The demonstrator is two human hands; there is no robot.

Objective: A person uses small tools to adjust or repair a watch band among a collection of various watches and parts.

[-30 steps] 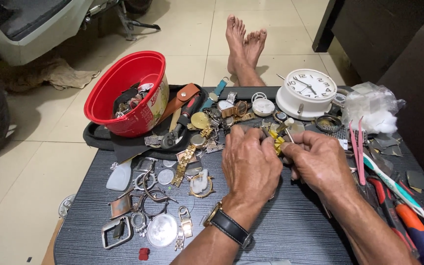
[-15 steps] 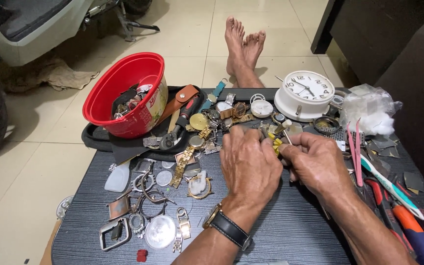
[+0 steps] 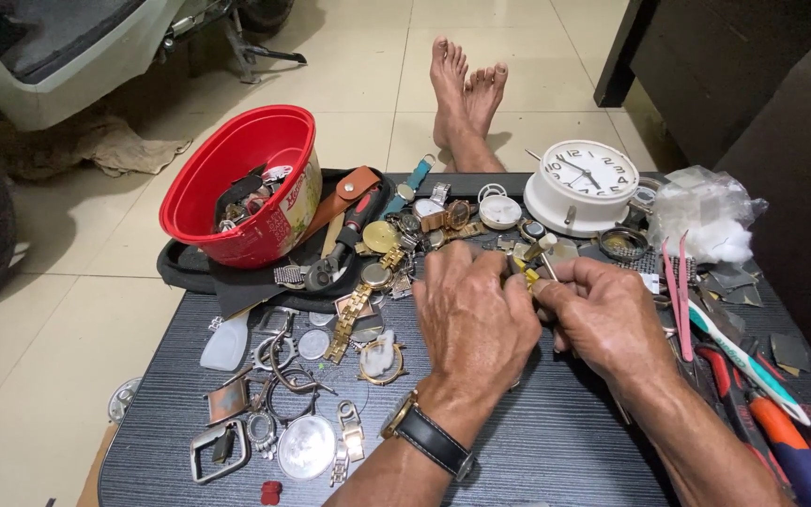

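Hands meet over the middle of the dark table (image 3: 556, 441). Left hand (image 3: 476, 314) is curled palm-down, fingers pinched on a small yellow-tipped tool or part (image 3: 527, 275); what it is, too small to tell. Right hand (image 3: 607, 314) is curled in from the right, fingertips closed narrow on the same piece beside the left thumb. Piece looks light, stiff, tiny and likely slippery, so a fingertip pinch close to its end seems the best hold. Wrists sit low near the tabletop, left wrist wearing a black-strap watch (image 3: 429, 437). White clock (image 3: 582, 185) stands just behind; red bowl (image 3: 237, 183) sits well to the left, loose watch parts (image 3: 349, 314) between.
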